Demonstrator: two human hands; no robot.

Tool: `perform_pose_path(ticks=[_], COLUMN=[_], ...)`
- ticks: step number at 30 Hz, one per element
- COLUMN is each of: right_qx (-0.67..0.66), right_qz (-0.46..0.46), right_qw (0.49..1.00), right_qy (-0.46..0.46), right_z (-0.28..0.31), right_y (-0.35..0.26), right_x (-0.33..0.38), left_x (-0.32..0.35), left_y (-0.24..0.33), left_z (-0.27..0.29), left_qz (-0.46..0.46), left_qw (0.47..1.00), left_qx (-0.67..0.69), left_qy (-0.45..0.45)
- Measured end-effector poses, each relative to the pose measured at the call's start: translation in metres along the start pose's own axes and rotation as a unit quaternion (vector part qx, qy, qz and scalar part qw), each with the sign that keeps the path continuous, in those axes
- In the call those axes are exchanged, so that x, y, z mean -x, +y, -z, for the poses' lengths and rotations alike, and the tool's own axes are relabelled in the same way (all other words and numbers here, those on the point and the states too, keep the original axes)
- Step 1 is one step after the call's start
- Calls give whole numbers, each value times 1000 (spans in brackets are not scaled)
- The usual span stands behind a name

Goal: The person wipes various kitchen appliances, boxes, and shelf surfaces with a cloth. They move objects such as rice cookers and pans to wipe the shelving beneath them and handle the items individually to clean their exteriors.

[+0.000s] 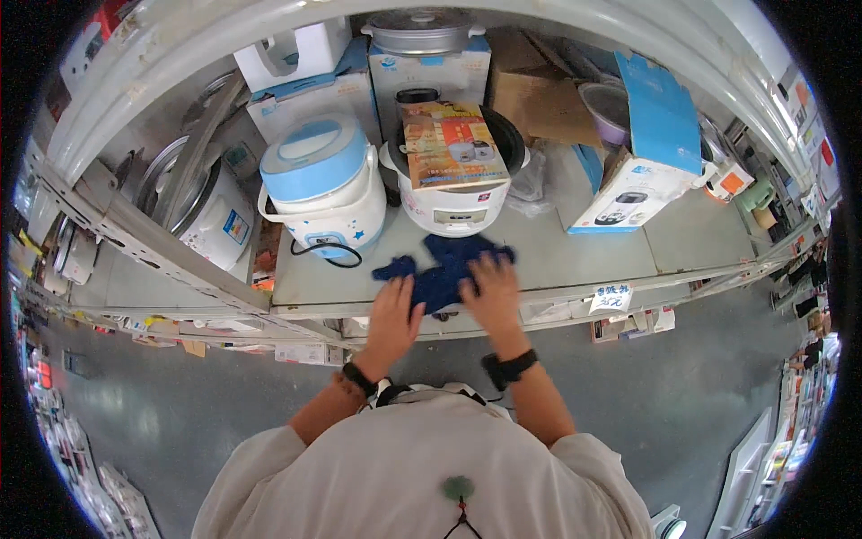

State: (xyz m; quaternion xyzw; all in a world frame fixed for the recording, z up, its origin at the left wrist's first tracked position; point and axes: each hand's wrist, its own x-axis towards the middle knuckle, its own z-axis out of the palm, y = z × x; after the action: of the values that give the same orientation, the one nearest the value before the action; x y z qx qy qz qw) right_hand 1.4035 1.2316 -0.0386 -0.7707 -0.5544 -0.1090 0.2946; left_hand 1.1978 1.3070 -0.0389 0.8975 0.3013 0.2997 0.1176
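A crumpled dark blue cloth (443, 266) lies on the grey metal shelf (575, 260) right in front of me. My left hand (395, 314) rests on the cloth's near left part, fingers together. My right hand (492, 289) presses flat on its right part with fingers spread. Just behind the cloth stands a white rice cooker (453, 208) with a colourful booklet (446, 144) lying across its open top. To its left stands a blue-lidded white rice cooker (325, 189) with a black cord (325, 251) at its base.
Cardboard boxes fill the back of the shelf, and a tilted blue-and-white box (639, 171) stands at the right. A white cooker with a metal lid (199, 202) stands on the neighbouring shelf at left. A price tag (611, 297) hangs on the shelf edge. Grey floor lies below.
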Motion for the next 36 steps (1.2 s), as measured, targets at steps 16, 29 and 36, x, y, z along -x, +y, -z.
perform_pose_path(ticks=[16,29,36], right_qx=[110,54,224], right_qz=[-31,13,-193], right_qw=[992,997,949], right_qy=[-54,-57,114], right_z=[-13,5,61], right_y=[9,7,160], right_x=[-24,22,41], left_x=[1,-9,-69], left_y=[28,14,111], left_z=[-52,-52,-100], left_qz=[-7,10,-207], left_qw=[998,995,972], left_qx=[-4,-89,16], left_qy=[60,52,-113])
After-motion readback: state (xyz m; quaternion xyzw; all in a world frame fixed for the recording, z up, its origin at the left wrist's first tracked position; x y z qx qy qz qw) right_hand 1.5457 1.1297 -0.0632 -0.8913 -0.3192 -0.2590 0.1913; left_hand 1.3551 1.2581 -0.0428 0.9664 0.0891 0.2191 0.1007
